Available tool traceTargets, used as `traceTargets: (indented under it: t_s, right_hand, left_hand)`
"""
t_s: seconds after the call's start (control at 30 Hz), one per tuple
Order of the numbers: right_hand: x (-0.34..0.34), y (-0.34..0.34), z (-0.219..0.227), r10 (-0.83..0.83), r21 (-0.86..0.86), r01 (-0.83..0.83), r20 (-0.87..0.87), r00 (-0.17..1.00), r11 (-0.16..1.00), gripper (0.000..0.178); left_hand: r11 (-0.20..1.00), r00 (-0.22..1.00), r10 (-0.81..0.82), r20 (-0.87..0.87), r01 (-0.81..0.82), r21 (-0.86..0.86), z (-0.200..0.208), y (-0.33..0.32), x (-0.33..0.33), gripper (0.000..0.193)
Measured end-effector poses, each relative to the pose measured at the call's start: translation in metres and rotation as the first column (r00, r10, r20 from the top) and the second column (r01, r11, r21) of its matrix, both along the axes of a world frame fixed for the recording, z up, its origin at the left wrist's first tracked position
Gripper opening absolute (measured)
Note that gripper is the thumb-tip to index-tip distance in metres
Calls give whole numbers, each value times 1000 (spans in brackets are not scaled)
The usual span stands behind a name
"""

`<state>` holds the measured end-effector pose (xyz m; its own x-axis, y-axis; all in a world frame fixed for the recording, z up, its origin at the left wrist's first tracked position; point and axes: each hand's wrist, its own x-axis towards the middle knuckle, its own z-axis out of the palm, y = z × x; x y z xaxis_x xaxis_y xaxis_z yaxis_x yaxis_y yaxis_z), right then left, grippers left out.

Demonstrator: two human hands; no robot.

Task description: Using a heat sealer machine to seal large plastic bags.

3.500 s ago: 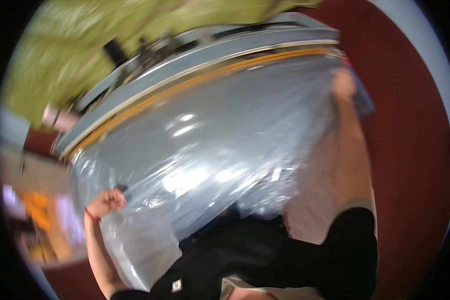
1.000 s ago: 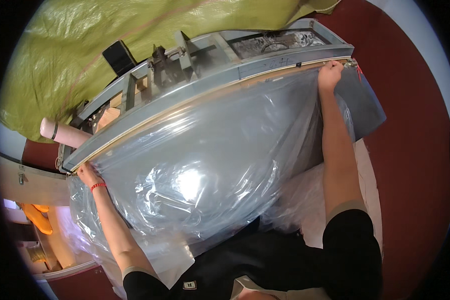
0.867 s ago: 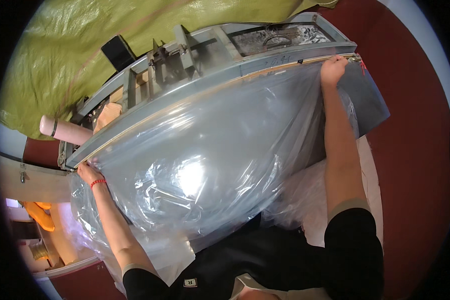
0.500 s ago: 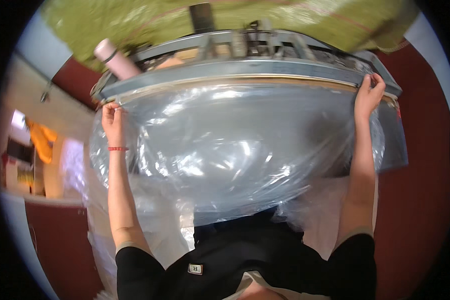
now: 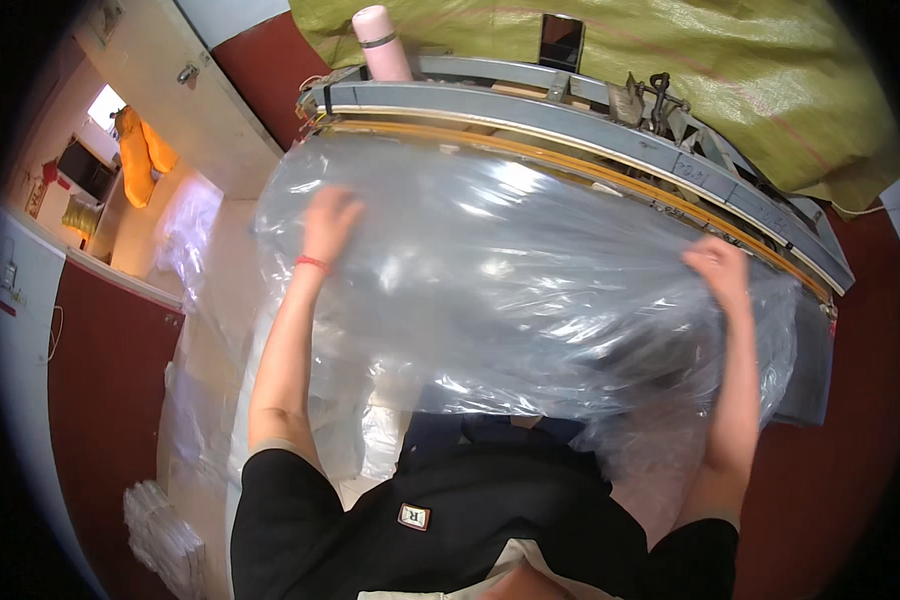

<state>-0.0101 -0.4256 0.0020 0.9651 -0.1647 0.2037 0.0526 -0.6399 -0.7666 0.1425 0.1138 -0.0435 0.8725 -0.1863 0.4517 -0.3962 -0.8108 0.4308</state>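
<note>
A wide sheet of clear plastic film (image 5: 450,270) lies in front of me over a grey surface, its creases running toward my right hand. My right hand (image 5: 720,268) is closed in a pinch on the film, just below the long metal frame (image 5: 570,120) on the right. Over the left part of the film is my left hand (image 5: 330,228), blurred by motion, with thumb and fingers apart and no film drawn up into them. A red bracelet (image 5: 313,264) circles that wrist. Along the frame's near side runs an orange-yellow strip (image 5: 530,150).
A pink bottle (image 5: 382,45) stands at the frame's far left. Metal clamp parts (image 5: 658,105) sit behind the frame, before a yellow-green woven sheet (image 5: 730,70). At left are an open door (image 5: 170,80), an orange object (image 5: 140,155) and a bundle of clear plastic (image 5: 165,540).
My view has turned, shifting the frame rightward. My left hand has come away from the frame's left end, its fingers spreading. My right hand has moved down from the frame, pulling film.
</note>
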Motion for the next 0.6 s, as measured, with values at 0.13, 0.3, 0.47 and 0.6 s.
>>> traceTargets:
  t_s: [0.13, 0.3, 0.47, 0.6]
  right_hand:
    - [-102, -163, -43, -450, -158, 479, 186, 873, 864, 19]
    - [-188, -231, -63, -597, -299, 629, 202, 776, 717, 21]
    - [-196, -242, -70, -603, -244, 641, 218, 767, 728, 22]
    - [-196, -242, -71, -619, -166, 644, 182, 764, 747, 23]
  left_hand:
    - [943, 985, -168, 48, 147, 299, -17, -29, -45, 53]
    - [890, 948, -284, -143, 316, 328, 12, -74, -98, 59]
    - [933, 978, -196, -77, 210, 293, 20, -86, -63, 51]
    - [904, 986, -165, -16, 158, 398, 16, -89, -22, 43]
